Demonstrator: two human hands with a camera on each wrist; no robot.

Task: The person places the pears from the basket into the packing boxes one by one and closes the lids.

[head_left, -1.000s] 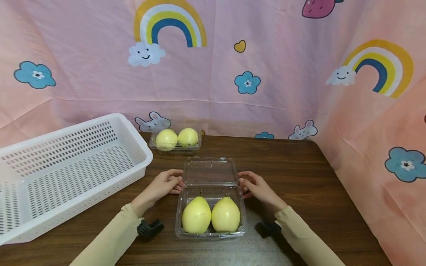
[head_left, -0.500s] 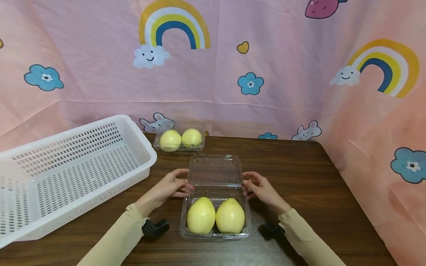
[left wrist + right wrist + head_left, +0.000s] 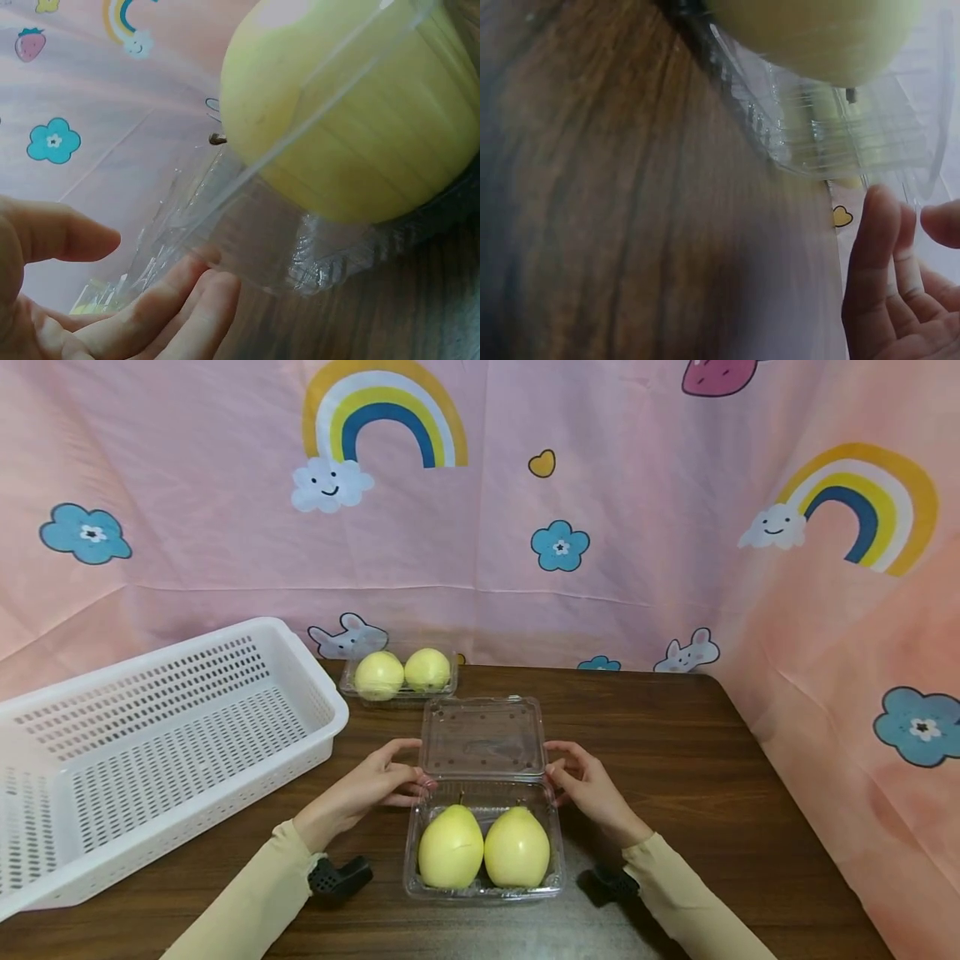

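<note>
Two yellow-green pears, the left pear (image 3: 450,847) and the right pear (image 3: 517,849), lie side by side in a clear plastic clamshell box (image 3: 483,894). Its lid (image 3: 483,742) is swung back, away from the pears, and tilts upward from the hinge. At the hinge's left end, my left hand (image 3: 366,789) touches the plastic with its fingertips; in the left wrist view its thumb (image 3: 82,238) stands well apart from the fingers. Opposite, my right hand (image 3: 594,795) touches the lid's right side near the hinge, a small gap showing between thumb and fingers in the right wrist view.
A white perforated basket (image 3: 172,752) stands at the left. Behind, near the table's far edge, is another clear box (image 3: 399,693) with two pears. A printed curtain (image 3: 637,502) hangs beyond the brown wooden table (image 3: 645,718).
The lid's far edge has risen while the hinge stays almost in place. Both hands have shifted slightly with the box and remain at its sides. The head view swayed a little.
</note>
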